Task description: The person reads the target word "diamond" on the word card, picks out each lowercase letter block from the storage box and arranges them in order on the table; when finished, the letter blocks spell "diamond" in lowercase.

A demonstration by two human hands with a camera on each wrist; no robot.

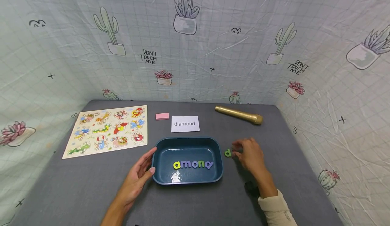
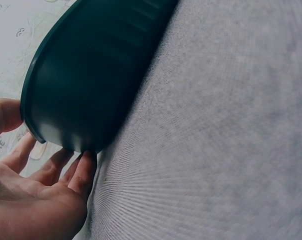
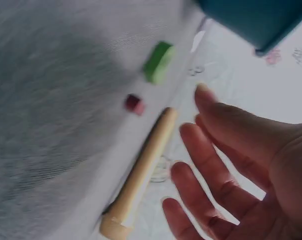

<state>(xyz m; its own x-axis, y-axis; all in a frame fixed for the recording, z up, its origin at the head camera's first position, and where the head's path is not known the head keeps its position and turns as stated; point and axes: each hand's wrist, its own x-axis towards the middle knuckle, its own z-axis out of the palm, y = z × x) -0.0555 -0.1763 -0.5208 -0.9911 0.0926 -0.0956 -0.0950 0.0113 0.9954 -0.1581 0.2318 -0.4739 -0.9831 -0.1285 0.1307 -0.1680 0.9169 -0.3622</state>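
Observation:
A dark blue tray [image 1: 187, 182] stands in the middle of the table with several foam-like letters [image 1: 195, 164] in a row inside, yellow, purple and green. At its left end, my left hand [image 1: 135, 178] touches the rim and outer wall with thumb and fingertips; the left wrist view shows these fingers against the tray wall [image 2: 76, 90]. To the right of the tray lies a green letter d [image 1: 228, 153]. My right hand [image 1: 250, 155] hovers just beside it, fingers apart and holding nothing. In the right wrist view, a small dark red piece [image 3: 134, 104] lies near the green letter [image 3: 159, 62].
Behind the tray lie a white card reading "diamond" [image 1: 185, 123] and a pink block [image 1: 162, 116]. A gold microphone [image 1: 239, 114] is at the back right. An insect puzzle board [image 1: 109, 131] lies to the left. A patterned cloth [image 1: 195, 50] hangs behind the table.

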